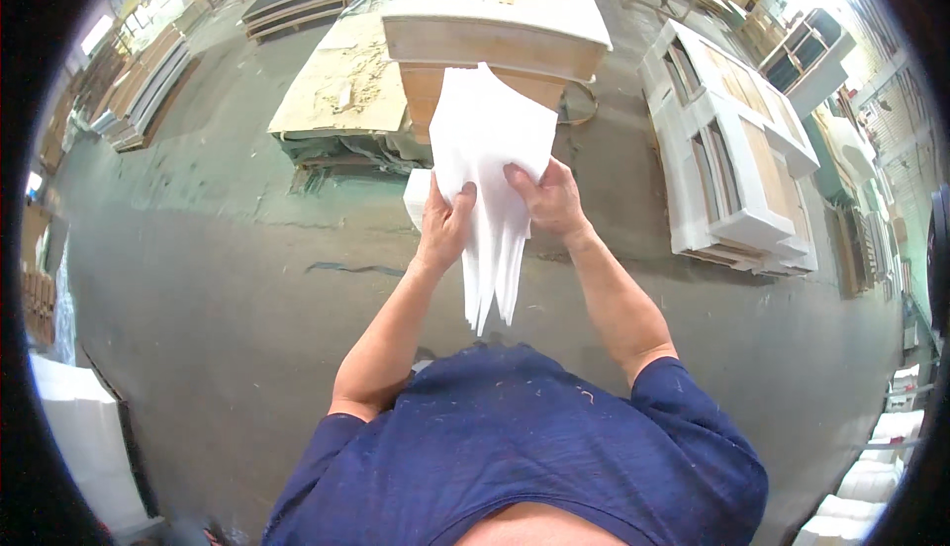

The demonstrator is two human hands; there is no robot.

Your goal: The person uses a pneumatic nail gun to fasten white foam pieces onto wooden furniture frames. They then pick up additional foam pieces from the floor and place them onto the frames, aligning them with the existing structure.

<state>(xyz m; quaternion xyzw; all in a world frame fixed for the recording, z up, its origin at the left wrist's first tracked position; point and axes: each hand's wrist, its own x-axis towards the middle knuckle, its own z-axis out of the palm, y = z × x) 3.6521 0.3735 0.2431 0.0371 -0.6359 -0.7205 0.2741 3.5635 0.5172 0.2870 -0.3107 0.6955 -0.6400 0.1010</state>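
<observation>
Several white foam sheets (pixel 492 121) hang bunched between my two hands in front of my chest, their lower ends fanned apart and pointing down toward me. My left hand (pixel 447 222) grips the left edge, thumb on top. On the right edge my right hand (pixel 549 195) pinches the sheets, its thumb pressed into the surface and the fingers hidden beneath. Behind my left wrist a white block-like piece (pixel 418 198) shows partly. Just beyond the sheets stands a stack of large panels (pixel 500 32) with a white top, partly covered by the sheets.
Left of the panel stack lies a low board (pixel 341 86) strewn with scraps, over green wrapping. A foam-wrapped load (pixel 732 160) stands on the right. White stacked material (pixel 89 437) is at the near left, and more white bundles (pixel 871 477) line the near right. A dark strip (pixel 354 269) lies on the floor.
</observation>
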